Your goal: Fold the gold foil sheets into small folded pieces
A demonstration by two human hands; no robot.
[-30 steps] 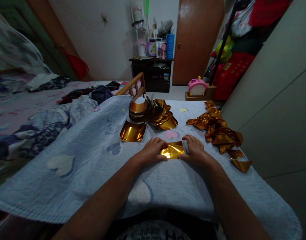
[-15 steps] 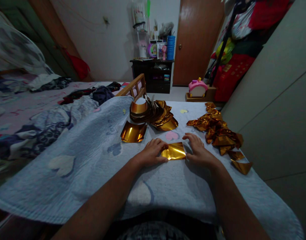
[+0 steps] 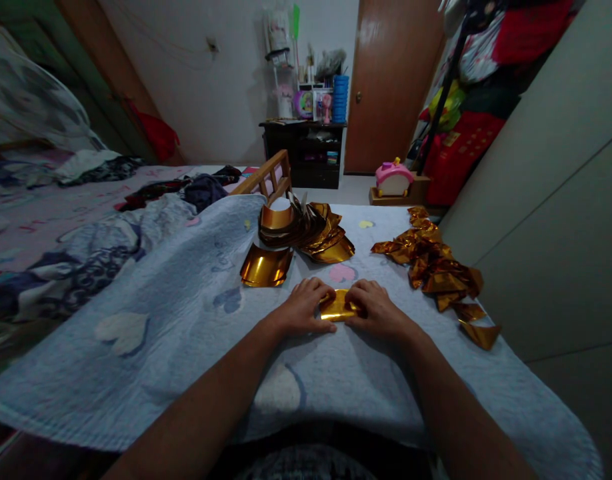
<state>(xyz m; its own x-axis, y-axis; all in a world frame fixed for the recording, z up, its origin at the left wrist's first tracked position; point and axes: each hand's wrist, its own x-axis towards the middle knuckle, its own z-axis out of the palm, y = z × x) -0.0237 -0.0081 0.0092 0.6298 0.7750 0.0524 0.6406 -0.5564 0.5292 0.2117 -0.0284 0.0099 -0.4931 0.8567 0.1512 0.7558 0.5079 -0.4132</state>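
Observation:
A small sheet of gold foil paper (image 3: pixel 337 306) lies on the light blue blanket (image 3: pixel 196 333) in front of me. My left hand (image 3: pixel 302 305) presses on its left end with the fingers curled down. My right hand (image 3: pixel 375 309) lies over its right part, fingers pressed onto the paper, so only a small gold patch shows between the two hands. Just beyond the hands sit a curled gold sheet (image 3: pixel 265 266) and a stack of curved gold sheets (image 3: pixel 306 230).
A heap of folded gold pieces (image 3: pixel 433 263) stretches along the right side of the blanket, close to a pale cupboard wall (image 3: pixel 546 200). A bed with clothes (image 3: pixel 86 200) is at the left. A wooden headboard (image 3: pixel 266 180), dark shelf unit (image 3: pixel 306 150) and door (image 3: pixel 391 80) stand beyond.
My right hand has moved left over the gold paper, covering most of it. The visible gold patch has shrunk. My left hand has stayed in place.

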